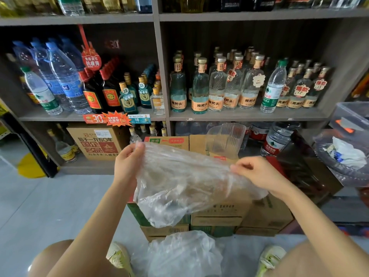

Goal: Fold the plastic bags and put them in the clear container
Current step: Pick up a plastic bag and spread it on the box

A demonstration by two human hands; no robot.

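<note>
Left hand (127, 160) and right hand (257, 172) each pinch a bag (179, 186) stretched above boxes (219, 214); container (225, 140) behind.

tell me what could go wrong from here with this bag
The thin, crumpled clear plastic bag hangs from pinches by the left hand and right hand; it may slip or fold unevenly.
The clear ribbed plastic container stands just behind on stacked brown cardboard boxes; a swinging bag or hand could knock it over.
</note>
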